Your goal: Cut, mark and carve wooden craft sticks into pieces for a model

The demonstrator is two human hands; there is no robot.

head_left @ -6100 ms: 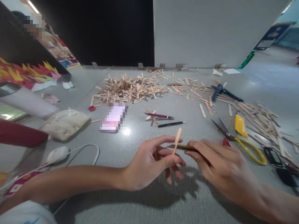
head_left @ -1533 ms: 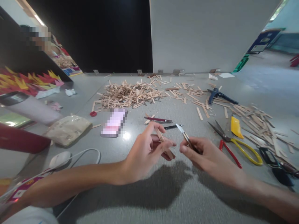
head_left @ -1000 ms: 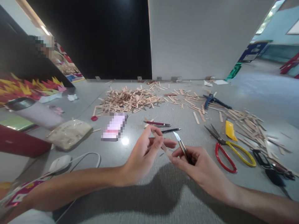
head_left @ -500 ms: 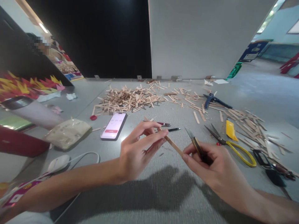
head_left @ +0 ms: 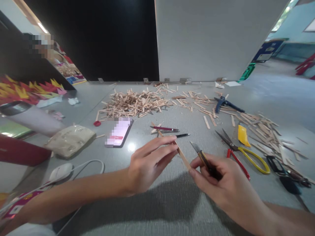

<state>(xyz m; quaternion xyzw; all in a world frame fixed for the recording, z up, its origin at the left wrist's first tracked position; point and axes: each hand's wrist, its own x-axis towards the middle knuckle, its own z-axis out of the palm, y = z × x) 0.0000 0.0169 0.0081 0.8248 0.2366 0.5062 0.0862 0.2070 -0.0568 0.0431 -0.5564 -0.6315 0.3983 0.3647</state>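
Note:
A narrow wooden stick slants between my two hands above the table. My left hand pinches its far part between thumb and fingers, which cover some of the wood. At the near end, my right hand grips the stick with thumb and finger. That same hand is wrapped round a craft knife, its blade sticking out forward and up, apart from the stick. Beyond my left hand lie a red pen and a black pen, with small wood pieces beside them.
A heap of wooden sticks lies at the back. Phone and plastic packet are left. To the right are yellow-handled scissors, a red-handled tool, a yellow cutter, dark blue pliers and more sticks.
Both hands have dropped slightly, and the knife has shifted a little left and down. More of the red pen and the red-handled tool now shows. Both grips are unchanged.

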